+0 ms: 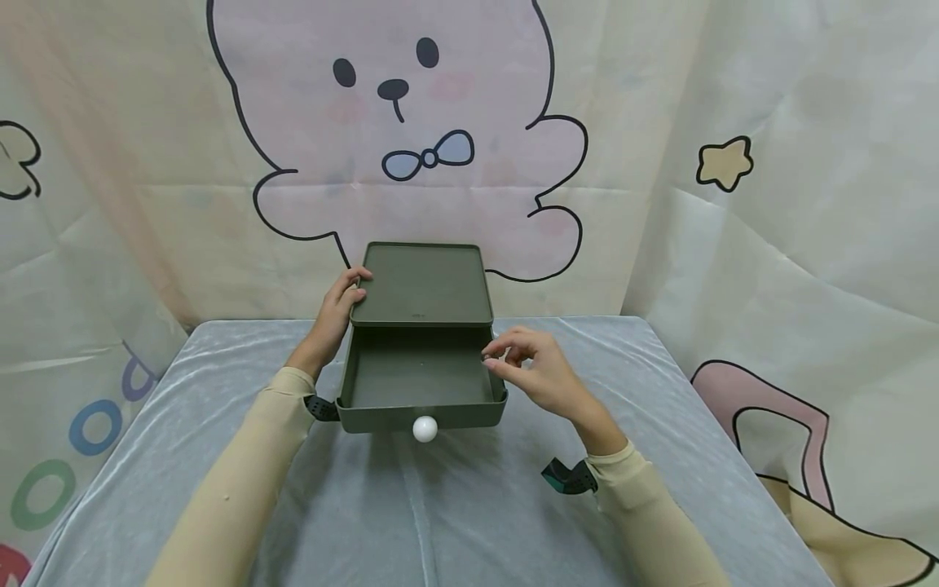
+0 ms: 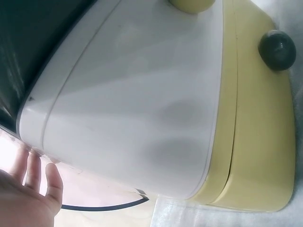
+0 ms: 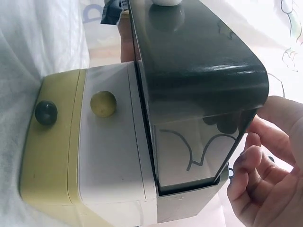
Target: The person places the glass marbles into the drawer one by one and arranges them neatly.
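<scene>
A small drawer cabinet [image 2: 132, 104] stands on the table, with dark green, white and yellow tiers. Its dark green top drawer [image 1: 424, 419] is pulled out toward me, with a white round knob [image 1: 425, 429] on the front. Against the left side of the green top [image 1: 429, 281] rests my left hand [image 1: 339, 306], fingers fairly straight and fingertips at its edge. My right hand [image 1: 539, 371] is at the drawer's right wall, with thumb and forefinger tips just over the inside. They pinch a small dark thing [image 1: 485, 357], too small to identify. The drawer wall hides these fingertips in the right wrist view.
A grey-blue cloth [image 1: 418, 522] covers the table. The white drawer has a yellow knob [image 3: 103, 104], the yellow one a dark knob [image 3: 46, 113]. Dark wrist devices [image 1: 570, 476] are strapped on both forearms. Printed curtains [image 1: 631, 98] hang behind and at both sides.
</scene>
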